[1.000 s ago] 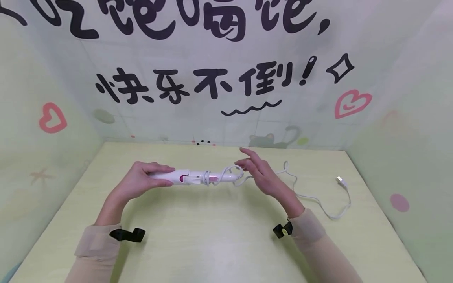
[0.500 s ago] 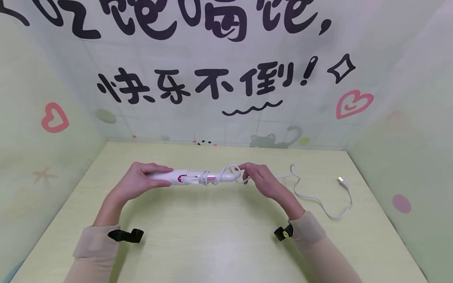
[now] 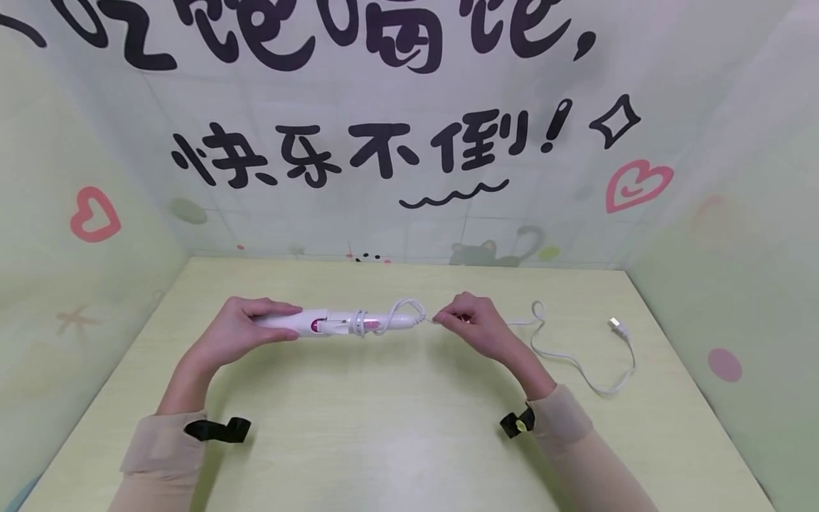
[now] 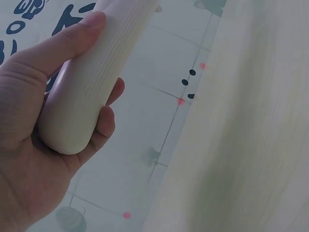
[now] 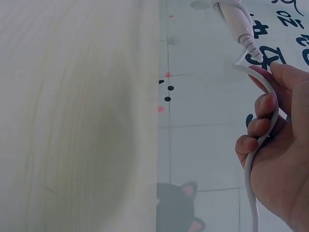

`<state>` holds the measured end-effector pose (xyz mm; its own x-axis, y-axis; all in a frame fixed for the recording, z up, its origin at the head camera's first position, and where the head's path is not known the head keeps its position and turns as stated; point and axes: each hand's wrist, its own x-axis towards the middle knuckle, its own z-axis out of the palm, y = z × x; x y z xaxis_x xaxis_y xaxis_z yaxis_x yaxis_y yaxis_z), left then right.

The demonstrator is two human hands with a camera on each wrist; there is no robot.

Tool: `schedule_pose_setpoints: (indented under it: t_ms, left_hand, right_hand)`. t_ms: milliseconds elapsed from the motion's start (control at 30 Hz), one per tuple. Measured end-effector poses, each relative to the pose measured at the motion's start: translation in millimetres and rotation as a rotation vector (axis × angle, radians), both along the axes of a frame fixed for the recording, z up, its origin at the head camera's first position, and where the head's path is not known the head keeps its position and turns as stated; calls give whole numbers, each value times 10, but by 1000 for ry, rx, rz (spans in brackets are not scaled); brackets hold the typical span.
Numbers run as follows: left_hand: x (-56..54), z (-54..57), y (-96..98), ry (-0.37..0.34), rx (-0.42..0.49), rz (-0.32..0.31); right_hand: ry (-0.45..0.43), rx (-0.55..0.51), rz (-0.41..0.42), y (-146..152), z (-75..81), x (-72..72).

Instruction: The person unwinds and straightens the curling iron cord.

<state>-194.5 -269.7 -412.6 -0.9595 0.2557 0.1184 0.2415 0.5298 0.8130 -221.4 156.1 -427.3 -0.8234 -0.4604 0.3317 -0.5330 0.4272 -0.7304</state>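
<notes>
My left hand (image 3: 239,328) gripped the white curling iron (image 3: 333,323) by its handle, above the surface (image 3: 384,427). My right hand's fingers (image 5: 258,128) pinched its cord (image 3: 563,355), whose plug (image 3: 616,326) lay near the right edge.

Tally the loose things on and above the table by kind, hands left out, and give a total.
Curling irons: 1, the iron, held above the table by the left hand.
Cords: 1, the cord, pinched by the right hand.
Plugs: 1, the plug at the cord's end.
Total: 3.
</notes>
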Motion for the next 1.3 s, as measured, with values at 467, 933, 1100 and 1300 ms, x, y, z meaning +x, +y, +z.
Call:
schedule_pose_setpoints:
  t_ms: [467,933,1100,1300]
  left_hand:
    - [32,-34,-46,-17,-5,3]
    - [88,-41,-311,-13,-27,133]
    - [111,-23,-372,-27,-45,141]
    - [128,-31,-429,-30,-57,128]
  right_hand:
    - [33,-12,-71,75,-27,-15]
    - [-3,-26,-153,262,-73,-10]
    - [-19,-11,-180,317,-117,-20]
    - [-33,7,-238,386,-154,-46]
